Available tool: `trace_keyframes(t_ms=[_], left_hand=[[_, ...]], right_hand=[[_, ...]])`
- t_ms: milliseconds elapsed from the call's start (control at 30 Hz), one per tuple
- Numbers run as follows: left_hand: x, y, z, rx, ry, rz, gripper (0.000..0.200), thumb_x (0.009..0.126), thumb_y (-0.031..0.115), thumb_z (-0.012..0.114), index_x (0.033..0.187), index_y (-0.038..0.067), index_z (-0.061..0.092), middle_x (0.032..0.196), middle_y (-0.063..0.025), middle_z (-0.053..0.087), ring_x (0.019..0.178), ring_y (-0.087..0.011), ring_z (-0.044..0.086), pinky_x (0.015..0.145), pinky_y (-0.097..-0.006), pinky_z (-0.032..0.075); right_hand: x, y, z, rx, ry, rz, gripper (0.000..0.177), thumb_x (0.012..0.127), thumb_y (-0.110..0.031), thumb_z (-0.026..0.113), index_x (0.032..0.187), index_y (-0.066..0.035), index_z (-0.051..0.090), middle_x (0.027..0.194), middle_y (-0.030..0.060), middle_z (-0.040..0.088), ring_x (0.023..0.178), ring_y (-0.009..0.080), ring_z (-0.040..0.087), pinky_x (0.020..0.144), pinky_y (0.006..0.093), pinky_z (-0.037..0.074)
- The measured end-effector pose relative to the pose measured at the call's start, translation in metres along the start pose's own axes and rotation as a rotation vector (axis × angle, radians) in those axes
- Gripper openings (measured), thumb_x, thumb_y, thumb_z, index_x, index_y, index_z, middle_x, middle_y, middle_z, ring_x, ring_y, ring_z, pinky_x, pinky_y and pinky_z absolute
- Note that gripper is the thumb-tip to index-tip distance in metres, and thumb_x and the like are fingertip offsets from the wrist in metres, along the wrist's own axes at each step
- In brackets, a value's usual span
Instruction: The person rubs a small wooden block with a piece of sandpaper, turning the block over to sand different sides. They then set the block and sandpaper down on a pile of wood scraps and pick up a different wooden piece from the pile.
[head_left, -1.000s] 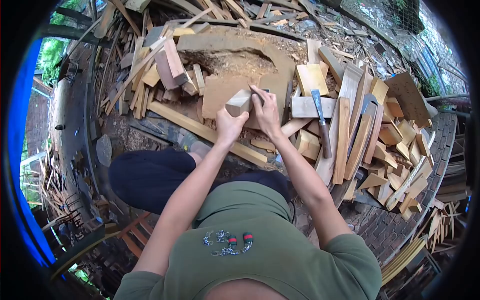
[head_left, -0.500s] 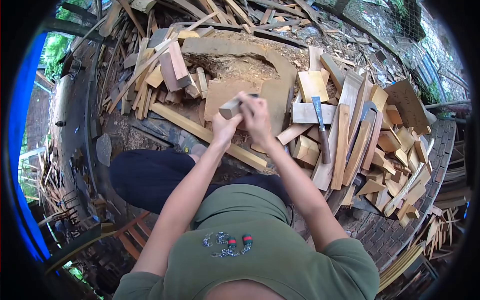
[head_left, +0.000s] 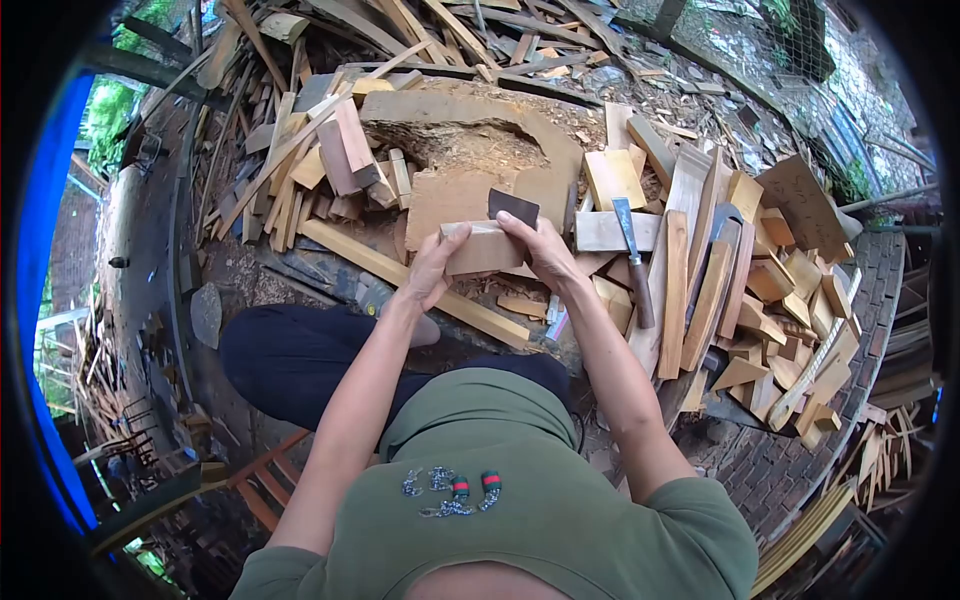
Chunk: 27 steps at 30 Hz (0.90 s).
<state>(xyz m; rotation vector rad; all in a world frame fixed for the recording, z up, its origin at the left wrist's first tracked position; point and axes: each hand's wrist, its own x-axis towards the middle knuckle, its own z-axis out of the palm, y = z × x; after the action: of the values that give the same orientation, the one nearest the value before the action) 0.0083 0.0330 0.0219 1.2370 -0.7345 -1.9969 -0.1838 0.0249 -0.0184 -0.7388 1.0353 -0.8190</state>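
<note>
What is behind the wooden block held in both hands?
A dark flat sheet sticks up behind the wooden block, by the right hand; the left hand grips the block's other end. The block covers the sheet's lower part, so its full shape is hidden.

Olive short-sleeved shirt [head_left: 540,500], small silver, red and green emblem [head_left: 452,490] at lower centre; dark trousers [head_left: 300,360]; left grip [head_left: 430,270], right grip [head_left: 545,255] bare.

Arms reaching forward, left hand [head_left: 430,268] and right hand [head_left: 547,255] together, fingers [head_left: 517,229] seemingly curled.
</note>
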Motion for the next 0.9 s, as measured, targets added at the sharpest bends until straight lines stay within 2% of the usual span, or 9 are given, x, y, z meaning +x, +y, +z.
trace_keyframes(t_ms=[133,267,367,467,600,667,767,833,900], left_hand=[[0.006,-0.002,0.008,0.09,0.229,0.082,0.045,0.09,0.044,0.066,0.109,0.005,0.058,0.101,-0.0032,0.06,0.087,-0.0116,0.06,0.077,-0.0289,0.05],[0.01,-0.007,0.013,0.195,0.26,0.19,0.043,0.09,0.044,0.065,0.108,0.005,0.058,0.099,-0.0042,0.06,0.084,-0.011,0.058,0.078,-0.0272,0.048],[0.008,-0.005,0.02,0.183,0.28,0.253,0.042,0.089,0.038,0.068,0.111,0.004,0.057,0.1,-0.0054,0.06,0.088,-0.0096,0.059,0.07,-0.026,0.051],[-0.008,0.006,0.032,0.144,0.157,0.247,0.053,0.085,0.023,0.075,0.126,0.001,0.05,0.11,-0.0098,0.06,0.099,-0.0119,0.061,0.052,-0.0203,0.053],[-0.011,-0.001,0.032,0.272,0.231,0.259,0.056,0.084,0.021,0.075,0.128,-0.001,0.048,0.113,-0.0108,0.06,0.098,-0.0148,0.063,0.066,-0.024,0.056],[-0.006,-0.016,0.037,0.099,0.32,0.471,0.054,0.082,0.02,0.077,0.124,-0.002,0.053,0.111,-0.0104,0.063,0.097,-0.0156,0.063,0.079,-0.028,0.054],[-0.011,-0.018,0.049,0.114,0.338,0.424,0.052,0.079,0.02,0.078,0.12,-0.003,0.056,0.108,-0.0099,0.064,0.099,-0.0168,0.063,0.088,-0.0303,0.05],[-0.004,-0.02,0.041,0.118,0.347,0.424,0.05,0.078,0.022,0.078,0.115,-0.004,0.059,0.105,-0.0115,0.066,0.096,-0.0175,0.064,0.083,-0.0302,0.052],[-0.003,-0.017,0.032,0.266,0.334,0.422,0.046,0.079,0.024,0.077,0.109,-0.006,0.061,0.098,-0.0138,0.068,0.091,-0.0181,0.066,0.08,-0.0308,0.053]], right_hand=[[-0.02,-0.005,0.012,0.191,0.065,0.021,0.051,0.088,-0.042,0.067,0.118,-0.002,0.057,0.107,0.0063,0.06,0.098,0.0159,0.057,0.087,0.0324,0.046],[-0.024,0.001,0.012,0.328,0.135,0.002,0.047,0.09,-0.038,0.065,0.12,-0.003,0.056,0.11,0.0079,0.06,0.1,0.0167,0.059,0.088,0.0342,0.048],[-0.021,0.006,0.007,0.457,0.128,0.013,0.046,0.091,-0.036,0.064,0.121,-0.004,0.055,0.111,0.0091,0.061,0.1,0.0182,0.06,0.089,0.0357,0.049],[-0.025,0.0,0.01,0.577,0.065,0.048,0.046,0.092,-0.04,0.06,0.12,-0.004,0.054,0.11,0.0103,0.061,0.1,0.0217,0.061,0.091,0.0382,0.049],[-0.027,0.001,0.022,0.7,-0.015,0.105,0.048,0.094,-0.045,0.055,0.124,-0.007,0.052,0.115,0.0104,0.059,0.106,0.0247,0.058,0.093,0.0426,0.047],[-0.025,0.004,0.029,0.748,-0.031,0.109,0.047,0.094,-0.046,0.053,0.128,-0.012,0.05,0.12,0.0084,0.056,0.111,0.0234,0.054,0.095,0.0442,0.045],[-0.021,0.014,0.044,0.873,-0.03,0.159,0.045,0.095,-0.045,0.053,0.126,-0.012,0.051,0.119,0.008,0.057,0.11,0.0225,0.055,0.094,0.0432,0.045],[-0.023,0.018,0.048,0.894,-0.018,0.151,0.043,0.097,-0.043,0.05,0.126,-0.011,0.051,0.119,0.0082,0.057,0.11,0.0224,0.055,0.093,0.0432,0.046],[-0.019,0.033,0.047,0.848,0.066,0.167,0.036,0.101,-0.038,0.047,0.123,-0.01,0.052,0.112,0.0067,0.059,0.102,0.0195,0.057,0.084,0.038,0.049]])
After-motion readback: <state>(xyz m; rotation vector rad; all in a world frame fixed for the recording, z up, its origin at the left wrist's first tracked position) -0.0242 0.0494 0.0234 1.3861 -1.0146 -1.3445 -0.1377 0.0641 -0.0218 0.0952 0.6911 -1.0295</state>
